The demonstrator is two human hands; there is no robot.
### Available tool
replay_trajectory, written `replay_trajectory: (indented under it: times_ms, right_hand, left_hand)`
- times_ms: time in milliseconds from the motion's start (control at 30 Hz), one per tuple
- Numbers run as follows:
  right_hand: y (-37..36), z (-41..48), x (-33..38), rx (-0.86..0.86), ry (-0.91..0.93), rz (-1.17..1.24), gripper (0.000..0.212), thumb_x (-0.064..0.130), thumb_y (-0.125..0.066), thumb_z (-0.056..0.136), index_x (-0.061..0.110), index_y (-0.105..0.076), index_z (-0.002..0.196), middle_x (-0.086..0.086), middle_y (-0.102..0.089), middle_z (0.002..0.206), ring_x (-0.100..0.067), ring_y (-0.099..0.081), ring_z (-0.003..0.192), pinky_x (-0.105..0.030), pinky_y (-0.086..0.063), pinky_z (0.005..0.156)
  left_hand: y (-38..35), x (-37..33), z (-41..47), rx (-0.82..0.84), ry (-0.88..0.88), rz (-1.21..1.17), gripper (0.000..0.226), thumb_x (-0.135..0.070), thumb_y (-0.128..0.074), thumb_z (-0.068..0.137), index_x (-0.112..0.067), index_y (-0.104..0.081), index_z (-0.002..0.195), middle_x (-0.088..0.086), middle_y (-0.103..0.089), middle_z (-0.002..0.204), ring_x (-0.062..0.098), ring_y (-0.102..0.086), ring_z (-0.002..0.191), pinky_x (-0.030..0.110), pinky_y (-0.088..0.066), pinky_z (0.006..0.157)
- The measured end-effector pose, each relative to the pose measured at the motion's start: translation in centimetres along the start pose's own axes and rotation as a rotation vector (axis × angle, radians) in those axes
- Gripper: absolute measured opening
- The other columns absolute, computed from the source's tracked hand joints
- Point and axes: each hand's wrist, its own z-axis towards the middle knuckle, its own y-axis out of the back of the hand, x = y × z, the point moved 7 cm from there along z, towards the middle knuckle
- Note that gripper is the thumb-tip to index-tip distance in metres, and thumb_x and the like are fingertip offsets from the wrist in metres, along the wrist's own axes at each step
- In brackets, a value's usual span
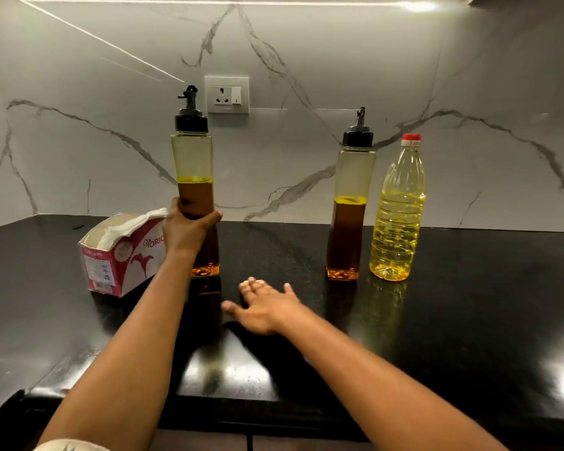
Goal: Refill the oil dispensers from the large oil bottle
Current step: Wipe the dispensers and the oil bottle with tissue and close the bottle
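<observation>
While your left grip (189,227) wraps the left dispenser (192,164), tall, clear and half full of amber oil beside the tissue box (121,255), your right grip (264,309) hovers spread over the table (469,304). You have two dispensers, with one large oil bottle (399,209) just beside the right dispenser (352,203). The glossy black table meets a marble wall (79,141).

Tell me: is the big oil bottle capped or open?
Capped. The oil bottle stands upright with its red cap on.
</observation>
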Motion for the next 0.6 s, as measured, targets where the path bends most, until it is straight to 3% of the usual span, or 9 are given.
replay_trajectory:
  times_ms: [167,267,333,400,600]
  right_hand:
    - [1.5,-1.4,-8.6,-0.044,-0.316,-0.019,0.085,0.07,-0.01,0.09,0.012,0.0,0.152,-0.003,0.005,0.159,-0.018,0.003,0.146,-0.05,0.004,0.116]
    - [1.0,-1.7,-4.4,-0.016,-0.143,0.003,0.084,0.067,-0.014,0.092,0.009,-0.002,0.151,-0.006,0.002,0.159,-0.019,0.001,0.146,-0.049,0.004,0.115]
    - [-0.3,-3.0,0.2,0.021,0.054,0.028,0.079,0.065,-0.016,0.093,0.014,-0.002,0.152,-0.002,0.004,0.159,-0.015,0.003,0.146,-0.047,0.007,0.115]
    - [-1.2,-4.4,1.9,0.016,0.132,0.011,0.075,0.063,-0.015,0.094,0.018,-0.001,0.152,0.003,0.006,0.159,-0.012,0.005,0.146,-0.046,0.01,0.114]
    - [0.7,-7.1,-8.0,-0.033,-0.122,0.015,0.07,0.061,-0.012,0.096,0.02,-0.001,0.152,0.005,0.006,0.158,-0.011,0.003,0.145,-0.048,0.007,0.114]
  left_hand:
    - [-0.5,-0.3,-0.5,0.017,-0.011,0.018,0.063,-0.033,-0.082,0.072,-0.016,-0.05,0.124,0.008,-0.062,0.119,0.026,-0.059,0.108,0.039,-0.049,0.091]
    - [-1.1,-0.5,-0.9,0.026,-0.026,0.049,0.062,-0.032,-0.082,0.072,-0.014,-0.052,0.124,0.008,-0.063,0.118,0.026,-0.06,0.107,0.035,-0.048,0.088]
    - [-1.7,-0.7,-1.1,0.054,-0.034,0.076,0.063,-0.032,-0.082,0.073,-0.014,-0.051,0.125,0.009,-0.063,0.119,0.027,-0.06,0.109,0.036,-0.047,0.09]
    - [-2.2,-0.8,-1.4,0.085,-0.033,0.084,0.065,-0.033,-0.081,0.074,-0.014,-0.049,0.127,0.009,-0.062,0.122,0.027,-0.058,0.111,0.038,-0.047,0.093]
    - [-3.0,-0.9,-2.3,0.085,0.038,-0.065,0.066,-0.033,-0.082,0.072,-0.019,-0.048,0.127,0.005,-0.061,0.122,0.025,-0.058,0.112,0.045,-0.046,0.099]
